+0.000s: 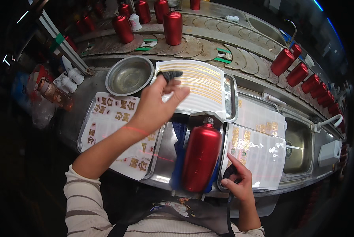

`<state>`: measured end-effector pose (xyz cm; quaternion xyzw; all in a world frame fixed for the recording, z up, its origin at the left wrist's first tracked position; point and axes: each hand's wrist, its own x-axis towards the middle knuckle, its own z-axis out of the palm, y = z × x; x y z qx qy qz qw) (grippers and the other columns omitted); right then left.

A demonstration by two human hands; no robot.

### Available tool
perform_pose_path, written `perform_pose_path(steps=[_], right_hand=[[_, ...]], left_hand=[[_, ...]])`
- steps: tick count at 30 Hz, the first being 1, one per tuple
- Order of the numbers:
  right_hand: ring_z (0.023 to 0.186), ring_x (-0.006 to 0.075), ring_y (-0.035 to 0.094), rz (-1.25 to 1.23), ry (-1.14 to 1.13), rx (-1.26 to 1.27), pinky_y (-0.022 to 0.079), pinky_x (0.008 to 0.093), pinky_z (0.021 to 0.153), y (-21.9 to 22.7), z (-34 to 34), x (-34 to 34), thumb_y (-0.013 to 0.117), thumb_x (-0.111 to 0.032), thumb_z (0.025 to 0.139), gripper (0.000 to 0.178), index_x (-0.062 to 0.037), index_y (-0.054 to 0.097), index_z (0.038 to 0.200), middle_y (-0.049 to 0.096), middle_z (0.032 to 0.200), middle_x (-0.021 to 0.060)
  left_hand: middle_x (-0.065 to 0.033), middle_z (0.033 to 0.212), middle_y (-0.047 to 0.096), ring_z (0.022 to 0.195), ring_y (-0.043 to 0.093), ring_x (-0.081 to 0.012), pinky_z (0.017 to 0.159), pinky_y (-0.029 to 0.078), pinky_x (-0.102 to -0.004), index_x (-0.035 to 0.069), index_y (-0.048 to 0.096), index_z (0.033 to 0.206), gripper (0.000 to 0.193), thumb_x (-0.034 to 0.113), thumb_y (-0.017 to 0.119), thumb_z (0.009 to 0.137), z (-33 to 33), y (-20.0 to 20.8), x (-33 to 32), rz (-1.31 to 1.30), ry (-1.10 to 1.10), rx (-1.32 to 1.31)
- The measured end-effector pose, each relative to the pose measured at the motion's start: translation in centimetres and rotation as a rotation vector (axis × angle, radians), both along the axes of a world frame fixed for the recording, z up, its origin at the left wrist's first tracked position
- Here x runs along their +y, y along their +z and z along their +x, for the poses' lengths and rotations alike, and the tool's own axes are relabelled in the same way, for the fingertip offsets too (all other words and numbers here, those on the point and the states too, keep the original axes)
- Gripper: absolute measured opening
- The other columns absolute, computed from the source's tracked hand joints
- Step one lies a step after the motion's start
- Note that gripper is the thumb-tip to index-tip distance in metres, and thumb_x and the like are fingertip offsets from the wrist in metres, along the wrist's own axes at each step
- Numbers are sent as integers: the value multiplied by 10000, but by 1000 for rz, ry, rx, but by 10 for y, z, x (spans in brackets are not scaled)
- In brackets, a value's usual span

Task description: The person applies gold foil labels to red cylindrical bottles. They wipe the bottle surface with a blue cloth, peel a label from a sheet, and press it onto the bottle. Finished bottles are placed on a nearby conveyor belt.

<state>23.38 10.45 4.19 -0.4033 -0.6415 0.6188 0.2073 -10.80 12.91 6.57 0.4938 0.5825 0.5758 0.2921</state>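
Note:
My left hand [164,96] is over the lower left part of a white sheet with curved gold strips [200,85]. A black cover wraps one of its fingertips; thumb and fingers are apart, slightly blurred, and nothing shows between them. Directly in front of me a glossy red bottle [202,156] lies with its neck pointing away, on a blue-lined stand [179,136]. To the right of the bottle is my right hand [240,181], index finger stretched out and thumb apart, also with a black finger cover. It hovers by the near left edge of transfer sheets with gold patterns [260,158].
A metal bowl [129,76] stands behind a tray of gold-lettered decals [121,114] at left. Beyond runs a slatted conveyor [192,46] carrying several red bottles [173,27]. At right are a sink [298,148], a white jug [329,153] and more red bottles [297,75].

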Motion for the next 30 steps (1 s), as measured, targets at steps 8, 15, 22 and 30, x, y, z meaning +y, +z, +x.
perform_pose_path(steps=[8, 15, 22, 30], right_hand=[[699, 82, 626, 31, -279, 125, 518, 204, 643, -20, -1, 15, 690, -49, 867, 579, 24, 489, 1404, 613, 870, 43], [663, 34, 531, 90, -518, -29, 423, 163, 596, -42, 12, 9, 673, 1, 836, 534, 18, 552, 1355, 584, 870, 10], [647, 11, 472, 56, -526, -61, 359, 146, 587, -46, 2, 21, 662, -62, 854, 512, 16, 561, 1350, 530, 794, -46], [621, 6, 444, 61, -575, -48, 341, 147, 569, -48, 2, 18, 636, -21, 859, 481, 25, 568, 1333, 534, 790, -48]], left_hand=[[-292, 1194, 598, 1116, 599, -423, 933, 486, -477, -67, 558, 1189, 754, 538, 741, 779, -124, 16, 287, 188, 634, 448], [-200, 1007, 709, 960, 670, -384, 845, 524, -451, 58, 709, 965, 547, 525, 761, 685, -95, -16, 389, 114, 514, 260], [-191, 898, 709, 906, 680, -387, 813, 531, -468, 69, 708, 846, 344, 394, 688, 734, -37, -14, 401, 135, 719, 330], [-245, 1374, 472, 1329, 424, -404, 1115, 341, -489, -31, 620, 1150, 786, 648, 688, 761, -33, -4, 385, 144, 440, 493]])
